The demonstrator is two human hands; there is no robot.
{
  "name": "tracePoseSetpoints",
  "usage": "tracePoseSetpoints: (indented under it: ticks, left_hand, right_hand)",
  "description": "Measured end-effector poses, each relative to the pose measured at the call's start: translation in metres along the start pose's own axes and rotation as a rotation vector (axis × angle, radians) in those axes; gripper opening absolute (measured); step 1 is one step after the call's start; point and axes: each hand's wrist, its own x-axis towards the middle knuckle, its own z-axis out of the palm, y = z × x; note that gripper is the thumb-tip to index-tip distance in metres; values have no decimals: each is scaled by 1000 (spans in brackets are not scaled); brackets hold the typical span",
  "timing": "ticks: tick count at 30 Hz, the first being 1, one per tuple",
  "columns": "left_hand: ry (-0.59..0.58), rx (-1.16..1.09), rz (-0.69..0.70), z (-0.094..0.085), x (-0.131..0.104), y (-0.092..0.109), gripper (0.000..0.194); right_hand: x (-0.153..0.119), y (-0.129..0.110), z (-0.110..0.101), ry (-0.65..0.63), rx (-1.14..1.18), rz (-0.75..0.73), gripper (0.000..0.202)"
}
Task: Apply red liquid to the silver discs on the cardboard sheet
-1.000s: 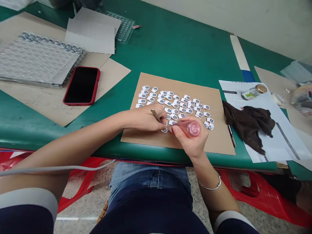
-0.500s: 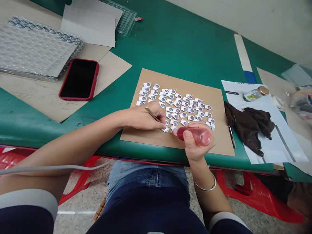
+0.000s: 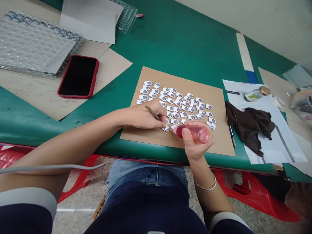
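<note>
Rows of small white tagged pieces with round dark-printed faces (image 3: 183, 114) lie on a brown cardboard sheet (image 3: 151, 136). My left hand (image 3: 152, 115) rests at the sheet's lower left, its fingers pinched round thin metal tweezers (image 3: 152, 112). Just beside its fingertips is one round piece (image 3: 166, 128) in the bottom row. My right hand (image 3: 197, 143) is wrapped round a translucent bottle of pink-red liquid (image 3: 195, 133). The bottle lies tilted, its pale tip pointing left, close to that round piece. Whether the tip touches the piece I cannot tell.
A red-cased phone (image 3: 78, 76) and a clear bubbled tray (image 3: 36, 44) are at the left. On the right, a dark brown cloth (image 3: 253, 125) and a small glass jar (image 3: 257, 93) lie on printed paper (image 3: 284, 143). A black pen-like tool (image 3: 232, 136) touches the cardboard's right edge.
The red bottle and my right hand have shifted very slightly left, bringing the tip nearer the round piece. My left hand still holds the tweezers in nearly the same place.
</note>
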Motion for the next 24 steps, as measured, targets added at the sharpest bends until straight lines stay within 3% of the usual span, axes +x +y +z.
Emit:
tracePoseSetpoints:
  ticks: [24]
  left_hand:
    - [9, 0, -3, 1, 1, -4, 13]
  right_hand:
    - [-1, 0, -1, -17, 47, -39, 21]
